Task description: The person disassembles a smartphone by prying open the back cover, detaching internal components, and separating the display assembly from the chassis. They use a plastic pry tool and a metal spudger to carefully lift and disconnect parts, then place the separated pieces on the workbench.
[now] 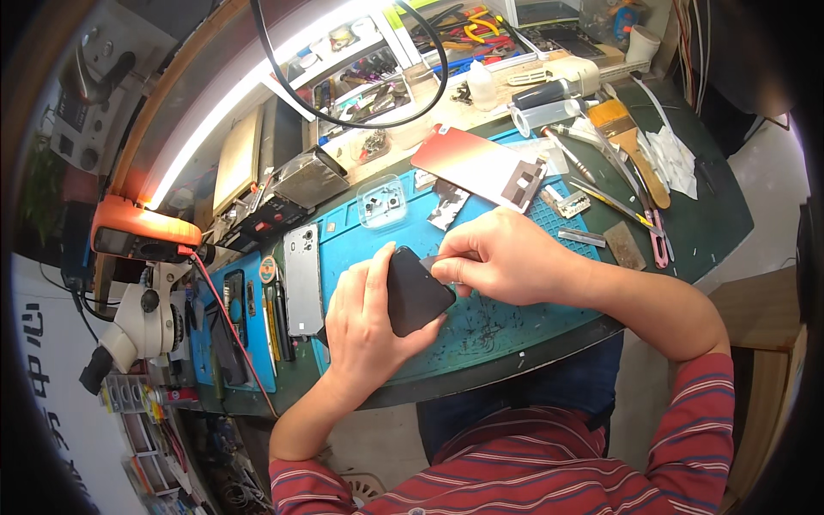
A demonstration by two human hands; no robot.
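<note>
A black phone [416, 292] was held above the blue work mat [506, 322] near the front edge of the desk [712, 215]. It was gripped by the left hand [365, 330], whose fingers were curled round its left edge with the thumb under its lower corner. The right hand [506, 257] was closed in a pinch at the phone's upper right edge; a thin grey blade [429, 260] could just be seen at the fingertips, though what kind of tool it was could not be told. Just to the left on the mat, a silver phone back [303, 279] was laid flat. Behind the hands, a small clear plastic box [381, 202] was set on the mat, and beside it a reddish rectangular panel [476, 167] was laid tilted. A wide paintbrush [633, 142] was seen at the far right of the desk, near white paper scraps [674, 159]. An orange meter [142, 233] and a white microscope [146, 322] were placed at the left.
</note>
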